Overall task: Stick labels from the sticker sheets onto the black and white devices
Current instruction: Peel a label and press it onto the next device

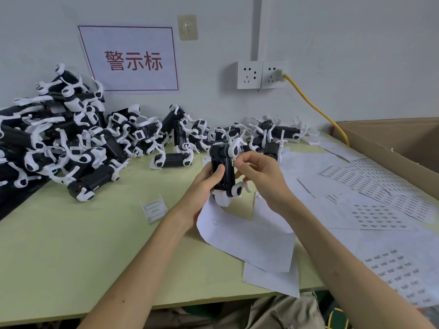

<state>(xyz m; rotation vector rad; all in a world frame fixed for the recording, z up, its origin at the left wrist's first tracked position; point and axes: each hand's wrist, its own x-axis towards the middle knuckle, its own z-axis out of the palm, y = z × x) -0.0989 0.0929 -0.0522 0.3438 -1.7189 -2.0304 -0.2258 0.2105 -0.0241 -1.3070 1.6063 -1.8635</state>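
Note:
My left hand (206, 178) grips a black and white device (223, 170) held upright above the table, thumb across its black body. My right hand (257, 172) pinches a small white label (234, 162) against the device's right side. Sticker sheets (377, 216) printed with rows of small black labels lie to the right. A big pile of black and white devices (71, 138) fills the left and back of the table.
Blank backing sheets (249, 236) lie under my hands and overhang the table's front edge. A small clear plastic holder (154, 208) stands left of my left forearm. A cardboard box (392, 143) sits at the right. A yellow cable (316, 108) runs from the wall socket.

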